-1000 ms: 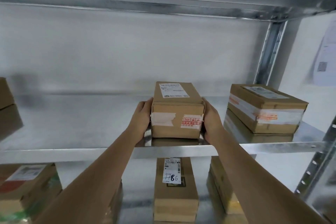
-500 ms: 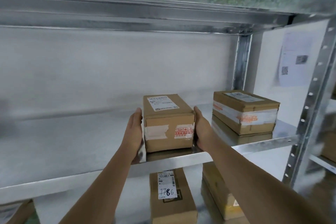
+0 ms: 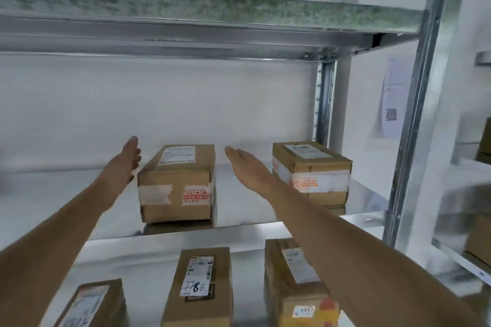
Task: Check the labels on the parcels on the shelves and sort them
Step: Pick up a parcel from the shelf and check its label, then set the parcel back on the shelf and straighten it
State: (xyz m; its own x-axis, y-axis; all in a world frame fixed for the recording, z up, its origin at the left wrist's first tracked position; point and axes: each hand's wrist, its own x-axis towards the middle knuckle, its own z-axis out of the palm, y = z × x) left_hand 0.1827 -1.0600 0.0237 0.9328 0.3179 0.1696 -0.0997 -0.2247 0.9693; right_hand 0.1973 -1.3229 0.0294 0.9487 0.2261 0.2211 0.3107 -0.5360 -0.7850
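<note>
Left hand and right hand are held flat, fingers straight, apart from the parcel, at its 9 and 3 o'clock. Parcel is set on the shelf; second parcel at 3 o'clock.

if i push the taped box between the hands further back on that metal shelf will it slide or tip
The taped box probably slides: it sits flat and low on the smooth metal shelf. It likely stays stiff, with its seams taped. Its red sticker suggests fragile contents, so push gently.

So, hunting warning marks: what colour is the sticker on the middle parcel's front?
Red print on white sticker, head view.
</note>
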